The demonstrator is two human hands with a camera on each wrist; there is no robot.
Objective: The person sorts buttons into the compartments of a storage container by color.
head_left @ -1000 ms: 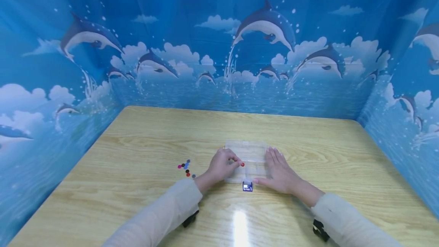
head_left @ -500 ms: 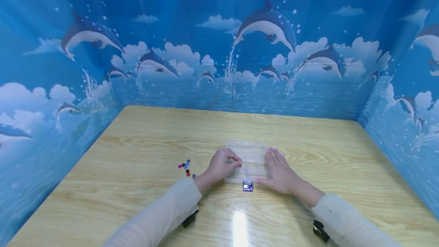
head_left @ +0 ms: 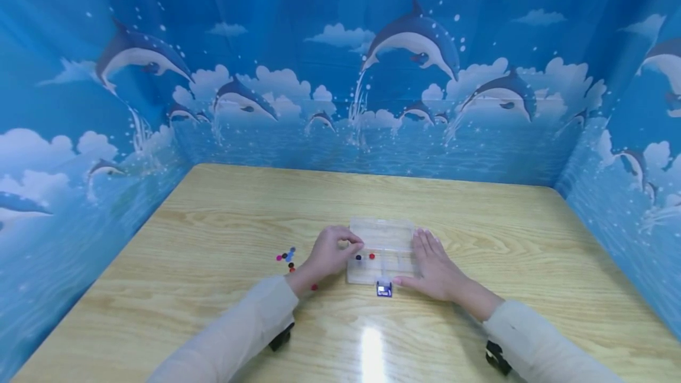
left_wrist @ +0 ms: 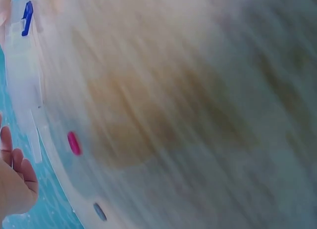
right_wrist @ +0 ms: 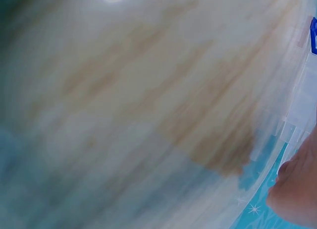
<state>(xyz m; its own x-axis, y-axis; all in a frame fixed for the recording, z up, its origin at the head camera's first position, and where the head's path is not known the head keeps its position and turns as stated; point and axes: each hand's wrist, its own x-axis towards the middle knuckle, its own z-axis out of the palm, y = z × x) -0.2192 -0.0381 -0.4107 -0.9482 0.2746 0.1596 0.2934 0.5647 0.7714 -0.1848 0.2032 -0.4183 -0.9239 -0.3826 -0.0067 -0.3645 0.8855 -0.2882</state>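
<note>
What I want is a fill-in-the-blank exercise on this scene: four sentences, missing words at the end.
1. The clasp on the clear box is ____.
2. In the box, the disc right of the dark disc is ____.
3. Left of the left hand, discs lie on the ____.
4. The backdrop shows leaping ____.

Missing words: blue; red; table; dolphins.

A clear plastic box (head_left: 364,277) with inner dividers lay flat, its transparent lid (head_left: 382,233) opened back on the far side and a blue clip (head_left: 384,289) at its near edge; the right hand (head_left: 437,273) rested along its right side and the left hand (head_left: 332,253), thumb and forefinger drawn together, was at its left. A small black disc (head_left: 359,257) and a red disc (head_left: 372,256) sat side by side in its left part. Leftward lay blue, black, red and pink loose discs (head_left: 289,257), with a pinkish-red disc (head_left: 314,287) apart, beside the left wrist.
</note>
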